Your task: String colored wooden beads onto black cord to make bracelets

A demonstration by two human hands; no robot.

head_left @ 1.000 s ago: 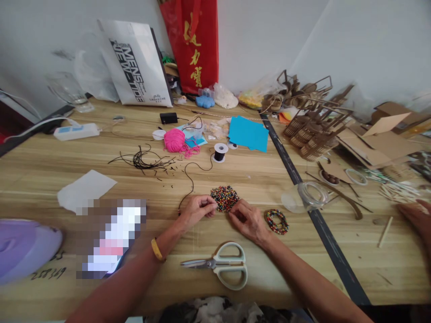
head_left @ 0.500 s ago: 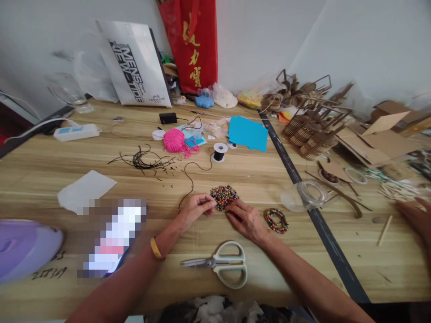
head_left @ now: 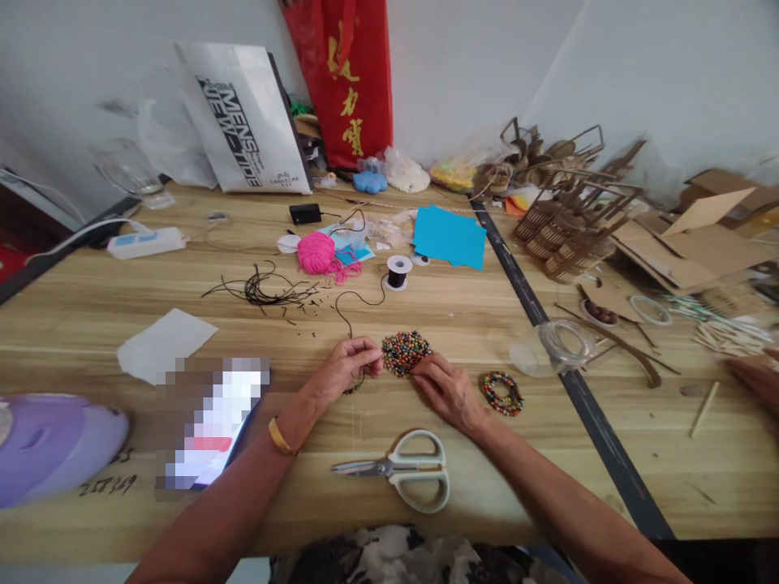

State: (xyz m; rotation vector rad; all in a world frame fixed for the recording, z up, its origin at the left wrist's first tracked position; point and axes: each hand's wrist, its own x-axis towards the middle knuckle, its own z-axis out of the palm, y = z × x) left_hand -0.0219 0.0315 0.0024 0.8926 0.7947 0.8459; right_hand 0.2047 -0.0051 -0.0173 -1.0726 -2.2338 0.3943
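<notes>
A pile of small multicoloured beads (head_left: 404, 354) lies on the table between my hands. My left hand (head_left: 350, 367) is closed in a pinch on a thin black cord (head_left: 344, 302), just left of the pile. That cord runs back to a white spool (head_left: 398, 273), and a short row of strung beads (head_left: 353, 389) shows below the hand. At the pile's right edge my right hand (head_left: 447, 388) has its fingertips pressed together; whether a bead is between them is hidden. A coiled beaded strand (head_left: 501, 393) rests to its right. Nearer me lie scissors (head_left: 402, 469) with pale handles.
Black cord offcuts (head_left: 261, 288), a pink yarn ball (head_left: 316, 253) and blue sheets (head_left: 449, 237) lie farther back. A lit phone (head_left: 219, 426) is at left. Small brown baskets (head_left: 560, 235) and a clear tape roll (head_left: 569, 345) are at right. Another person's hand (head_left: 755, 381) shows at the right edge.
My left hand has turned and shifted a little away from the pile, bringing the strung beads below it into view. My right hand remains at the pile's edge. The camera view has shifted slightly.
</notes>
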